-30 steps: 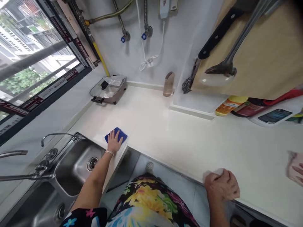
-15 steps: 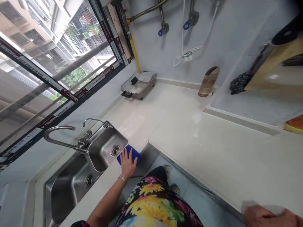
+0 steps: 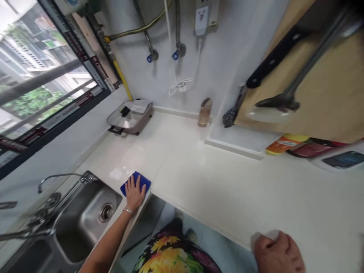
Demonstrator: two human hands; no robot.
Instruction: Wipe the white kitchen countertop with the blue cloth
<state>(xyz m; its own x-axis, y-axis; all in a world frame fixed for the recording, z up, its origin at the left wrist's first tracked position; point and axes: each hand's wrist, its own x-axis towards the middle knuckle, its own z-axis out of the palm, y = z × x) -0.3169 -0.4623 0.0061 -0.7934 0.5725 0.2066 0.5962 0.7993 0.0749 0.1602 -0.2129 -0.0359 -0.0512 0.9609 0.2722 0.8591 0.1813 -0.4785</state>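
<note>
My left hand (image 3: 134, 196) lies flat with spread fingers on a folded blue cloth (image 3: 145, 182), pressing it to the white countertop (image 3: 182, 170). The cloth is at the inner corner of the counter, just right of the sink (image 3: 69, 231). A thin bracelet circles the left wrist. At the lower right, my right hand (image 3: 278, 252) is curled into a fist at the counter's front edge. It looks blurred, and no object shows in it.
An electric pan with a glass lid (image 3: 131, 115) stands in the back corner. A brown bottle (image 3: 204, 113) is by the wall. Utensils hang before a board (image 3: 318, 94) at the right, above packets (image 3: 287, 144). Faucets (image 3: 42, 223) rise behind the sink.
My left hand has slid the blue cloth from beside the basin along the counter to its inner corner. The view has turned right, and my right fist shows more fully.
</note>
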